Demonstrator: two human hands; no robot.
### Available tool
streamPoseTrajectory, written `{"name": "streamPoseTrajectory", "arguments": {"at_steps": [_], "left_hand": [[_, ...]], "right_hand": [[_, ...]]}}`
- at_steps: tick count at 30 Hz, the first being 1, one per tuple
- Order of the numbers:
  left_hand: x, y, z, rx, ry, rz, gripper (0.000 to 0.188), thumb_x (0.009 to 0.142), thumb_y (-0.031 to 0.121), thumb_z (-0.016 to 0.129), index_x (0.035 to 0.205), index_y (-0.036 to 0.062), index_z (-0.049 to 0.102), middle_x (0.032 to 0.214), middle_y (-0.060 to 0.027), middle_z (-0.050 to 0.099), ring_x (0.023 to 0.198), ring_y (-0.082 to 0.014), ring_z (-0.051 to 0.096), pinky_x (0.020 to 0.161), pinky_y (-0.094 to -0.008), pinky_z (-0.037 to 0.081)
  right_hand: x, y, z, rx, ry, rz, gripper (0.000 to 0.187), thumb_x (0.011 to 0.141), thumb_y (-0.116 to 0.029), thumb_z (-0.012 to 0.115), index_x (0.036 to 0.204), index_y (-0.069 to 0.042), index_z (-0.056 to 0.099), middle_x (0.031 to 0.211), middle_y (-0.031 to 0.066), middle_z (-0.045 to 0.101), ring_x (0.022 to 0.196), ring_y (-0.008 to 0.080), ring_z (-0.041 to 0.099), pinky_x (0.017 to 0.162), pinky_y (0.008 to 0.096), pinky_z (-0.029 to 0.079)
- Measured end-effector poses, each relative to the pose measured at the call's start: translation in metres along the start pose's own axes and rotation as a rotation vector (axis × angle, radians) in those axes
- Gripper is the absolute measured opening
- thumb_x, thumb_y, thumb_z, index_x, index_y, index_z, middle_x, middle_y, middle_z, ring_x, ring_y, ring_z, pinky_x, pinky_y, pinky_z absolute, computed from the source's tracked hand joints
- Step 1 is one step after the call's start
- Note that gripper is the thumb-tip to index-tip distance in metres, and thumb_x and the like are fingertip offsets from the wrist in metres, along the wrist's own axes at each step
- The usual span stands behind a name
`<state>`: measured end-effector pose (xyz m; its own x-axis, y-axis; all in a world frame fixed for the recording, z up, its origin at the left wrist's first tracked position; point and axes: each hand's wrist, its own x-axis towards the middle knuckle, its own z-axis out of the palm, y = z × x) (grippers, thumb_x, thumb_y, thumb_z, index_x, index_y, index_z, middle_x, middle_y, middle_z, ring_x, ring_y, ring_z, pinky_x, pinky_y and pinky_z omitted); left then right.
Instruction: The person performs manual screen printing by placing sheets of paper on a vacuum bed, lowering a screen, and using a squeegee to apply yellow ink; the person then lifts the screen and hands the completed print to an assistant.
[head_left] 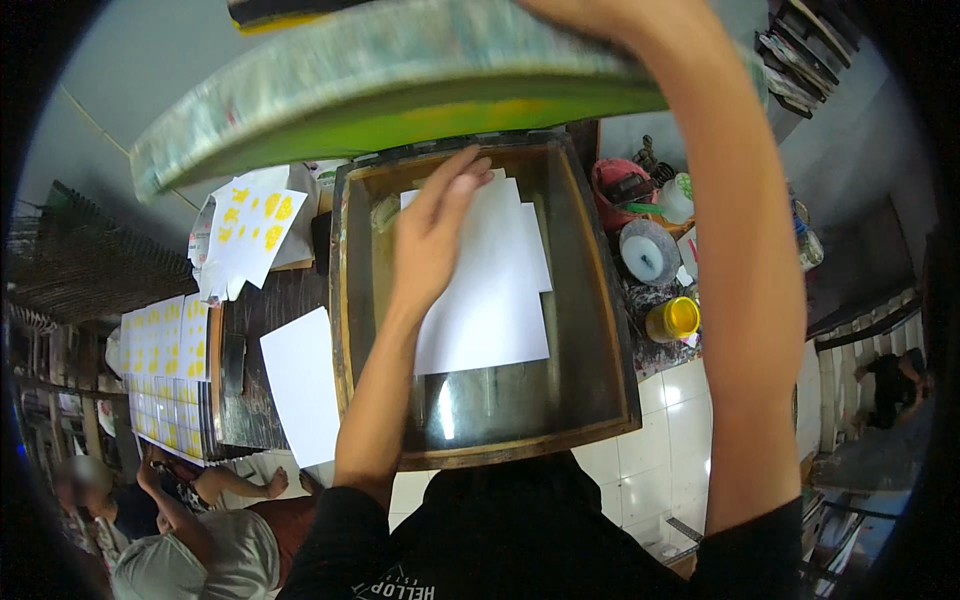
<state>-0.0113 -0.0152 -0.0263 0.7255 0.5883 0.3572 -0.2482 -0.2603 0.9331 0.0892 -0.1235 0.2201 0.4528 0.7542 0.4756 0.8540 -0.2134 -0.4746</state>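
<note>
Apparently settling paper (490, 310): left hand (440, 225) extended, pinching nothing; right hand (590, 12) at raised frame (400, 75), grip unseen; lowering would need left hand clear.

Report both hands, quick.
Left hand: open, over the white paper.
Right hand: at the raised frame; fingers out of view, grip cannot be told.

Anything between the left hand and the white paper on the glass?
Nothing visible: the left hand is over the upper left of the white paper; contact is unclear. The green-faced frame is raised beyond them, the right hand at its upper edge.
</note>
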Motion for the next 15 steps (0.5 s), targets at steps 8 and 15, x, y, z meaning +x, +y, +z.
{"name": "streamPoseTrajectory", "arguments": {"at_steps": [8,15], "left_hand": [[-0.217,0.034,-0.057,-0.423,-0.061,-0.591,0.024,0.099,0.015,0.064,0.109,-0.0066,0.07,0.105,-0.0218,0.075,0.086,-0.0246,0.074,0.08,-0.0333,0.059],[-0.283,-0.037,-0.044,-0.929,0.197,-1.076,0.023,0.097,0.009,0.06,0.114,-0.0076,0.063,0.127,-0.0269,0.066,0.113,-0.0316,0.069,0.095,-0.0397,0.058]], "right_hand": [[-0.166,0.064,0.098,-0.017,-0.06,-0.097,0.031,0.088,-0.009,0.071,0.115,-0.004,0.058,0.113,0.0175,0.064,0.113,0.039,0.058,0.098,0.0468,0.042],[-0.245,0.097,0.193,-0.051,-0.664,0.072,0.046,0.082,-0.023,0.08,0.114,-0.002,0.056,0.112,0.0192,0.065,0.111,0.0387,0.059,0.098,0.0478,0.04]]}}
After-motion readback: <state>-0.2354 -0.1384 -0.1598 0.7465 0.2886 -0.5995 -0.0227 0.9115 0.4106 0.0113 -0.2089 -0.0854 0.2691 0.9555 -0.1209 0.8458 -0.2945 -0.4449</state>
